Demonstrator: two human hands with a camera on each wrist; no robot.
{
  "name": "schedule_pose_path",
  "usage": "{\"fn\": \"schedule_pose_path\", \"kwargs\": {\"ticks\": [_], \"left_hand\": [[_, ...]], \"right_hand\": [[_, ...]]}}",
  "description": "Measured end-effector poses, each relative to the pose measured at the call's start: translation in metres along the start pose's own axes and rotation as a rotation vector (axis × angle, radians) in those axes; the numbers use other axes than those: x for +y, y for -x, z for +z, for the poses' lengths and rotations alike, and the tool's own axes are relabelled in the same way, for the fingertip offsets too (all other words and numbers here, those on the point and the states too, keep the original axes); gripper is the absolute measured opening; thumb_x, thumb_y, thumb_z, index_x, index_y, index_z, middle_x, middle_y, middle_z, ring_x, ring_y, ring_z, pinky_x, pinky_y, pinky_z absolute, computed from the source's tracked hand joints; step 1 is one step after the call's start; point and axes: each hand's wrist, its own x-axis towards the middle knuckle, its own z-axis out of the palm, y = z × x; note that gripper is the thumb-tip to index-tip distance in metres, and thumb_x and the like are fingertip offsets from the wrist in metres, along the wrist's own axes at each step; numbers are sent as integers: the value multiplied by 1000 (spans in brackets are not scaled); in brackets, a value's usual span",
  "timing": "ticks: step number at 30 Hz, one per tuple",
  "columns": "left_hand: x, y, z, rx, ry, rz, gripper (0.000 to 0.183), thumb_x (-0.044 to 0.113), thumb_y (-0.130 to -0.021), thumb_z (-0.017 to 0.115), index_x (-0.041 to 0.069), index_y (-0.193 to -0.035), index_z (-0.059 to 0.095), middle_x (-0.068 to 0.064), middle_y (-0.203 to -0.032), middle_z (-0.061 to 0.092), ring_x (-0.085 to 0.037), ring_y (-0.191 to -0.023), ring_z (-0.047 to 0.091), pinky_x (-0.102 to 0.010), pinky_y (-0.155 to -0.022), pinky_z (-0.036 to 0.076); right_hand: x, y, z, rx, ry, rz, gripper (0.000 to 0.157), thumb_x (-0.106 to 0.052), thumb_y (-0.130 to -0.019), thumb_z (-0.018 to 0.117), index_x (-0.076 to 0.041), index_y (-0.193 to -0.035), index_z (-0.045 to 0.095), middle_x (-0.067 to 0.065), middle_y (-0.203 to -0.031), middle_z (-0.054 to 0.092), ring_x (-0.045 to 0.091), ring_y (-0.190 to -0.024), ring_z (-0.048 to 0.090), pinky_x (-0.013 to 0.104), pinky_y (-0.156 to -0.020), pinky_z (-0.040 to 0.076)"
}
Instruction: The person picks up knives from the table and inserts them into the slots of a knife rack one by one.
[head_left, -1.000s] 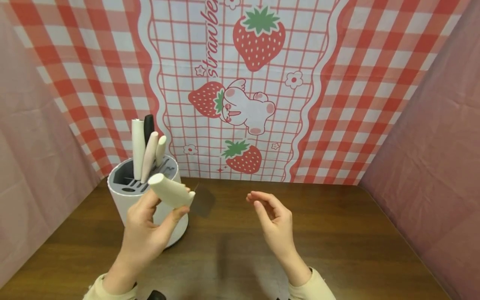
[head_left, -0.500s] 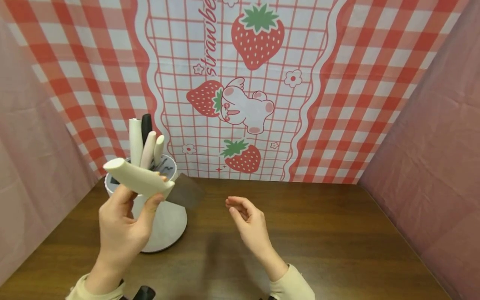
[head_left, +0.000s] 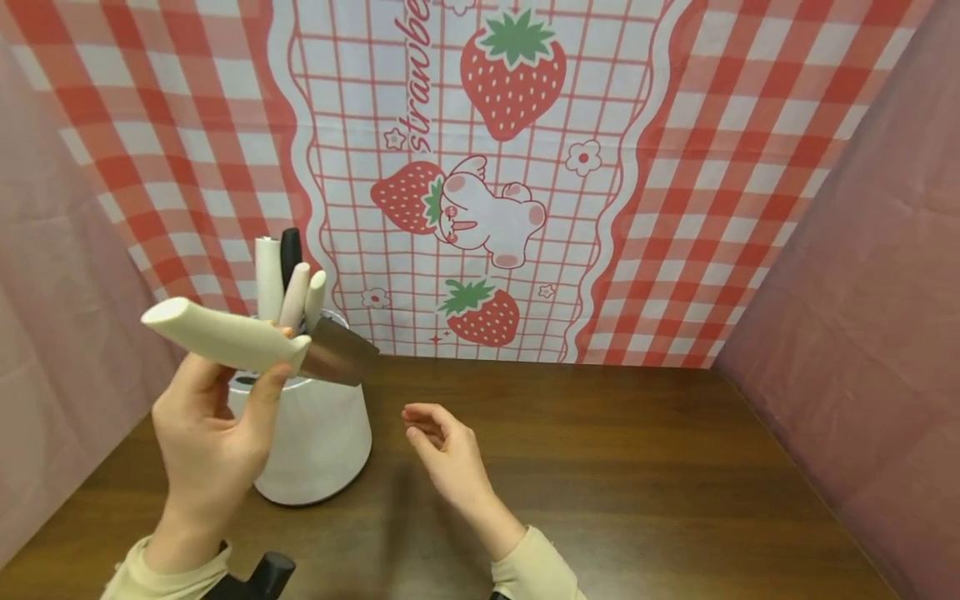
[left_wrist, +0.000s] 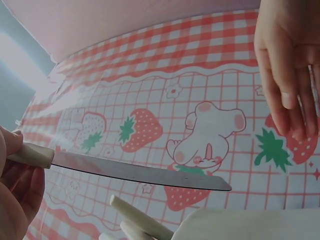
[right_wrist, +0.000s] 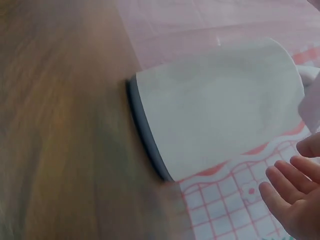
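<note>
My left hand [head_left: 213,442] grips a kitchen knife [head_left: 225,340] by its cream handle, thumb on the end near the blade. The handle's butt points left, and the broad metal blade [head_left: 339,354] reaches right, in front of the knife block. In the left wrist view the blade [left_wrist: 140,172] is seen nearly edge-on, with a slanted tip. The round white knife block [head_left: 318,442] stands just beyond my left hand, its top partly hidden by hand and knife. To its right, my right hand [head_left: 453,462] hovers with loosely bent fingers, touching nothing.
Upright in the block are a white handle [head_left: 268,279], a black handle [head_left: 291,254], a pinkish handle [head_left: 295,296] and a short cream one [head_left: 316,298]. A strawberry-print cloth [head_left: 480,217] hangs behind the brown wooden table [head_left: 637,467]; pink cloth covers both sides.
My left hand has moved left with the knife, turning it so the blade shows broadside before the block. My right hand has moved left toward the block.
</note>
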Motion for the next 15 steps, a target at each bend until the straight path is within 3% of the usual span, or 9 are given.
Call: {"fn": "schedule_pose_path", "kwargs": {"ticks": [5,10,15], "left_hand": [[-3,-4,-2,49,11,28,30,-6,-73,69,-19,-98,58,-16,-95,66,-17,-88,62,-21,-82,47],[-3,-9,-4,82,0,49,29,-6,-72,69,-19,-96,59,-15,-94,67,-17,-88,62,-21,-83,47],[-1,-10,-4,115,73,45,28,-10,-71,68,-20,-96,59,-15,-92,67,-17,-86,62,-20,-80,47]], "right_hand": [[3,2,14,-89,4,-4,35,0,-87,54,-3,-122,53,12,-120,58,27,-111,55,35,-94,44],[5,4,26,-184,95,-42,47,-5,-87,55,-7,-133,44,8,-132,49,22,-119,48,31,-97,41],[5,6,35,-268,139,-80,57,-13,-87,57,-12,-140,35,3,-141,39,18,-128,38,31,-100,38]]}}
